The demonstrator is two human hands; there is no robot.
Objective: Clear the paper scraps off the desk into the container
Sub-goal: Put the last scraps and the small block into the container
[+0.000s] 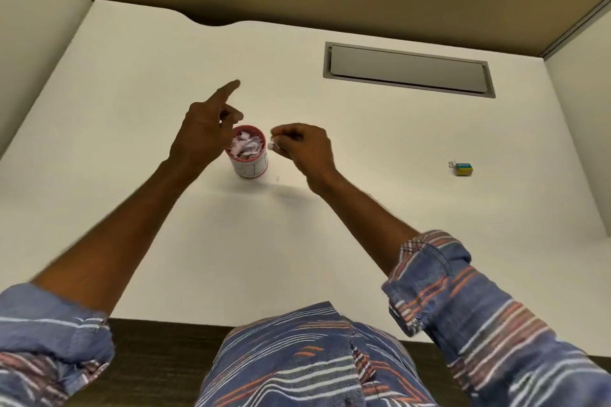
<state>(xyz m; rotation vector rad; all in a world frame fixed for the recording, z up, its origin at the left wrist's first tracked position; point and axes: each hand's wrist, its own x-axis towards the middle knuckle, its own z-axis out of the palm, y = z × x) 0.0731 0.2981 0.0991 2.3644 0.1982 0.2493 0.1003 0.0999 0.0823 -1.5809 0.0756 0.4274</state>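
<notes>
A small round container with a red rim and white side stands mid-desk, filled with crumpled white and pink paper scraps. My right hand hovers just right of the rim and pinches a small white paper scrap between its fingertips. My left hand is raised at the container's left side, index finger stretched out toward the back, other fingers loosely bent, holding nothing. A tiny speck of paper lies on the desk right of the container's base.
A grey recessed cable hatch sits in the desk at the back right. A small blue-and-yellow box with a clip beside it lies at the right. Partition walls enclose the desk on three sides.
</notes>
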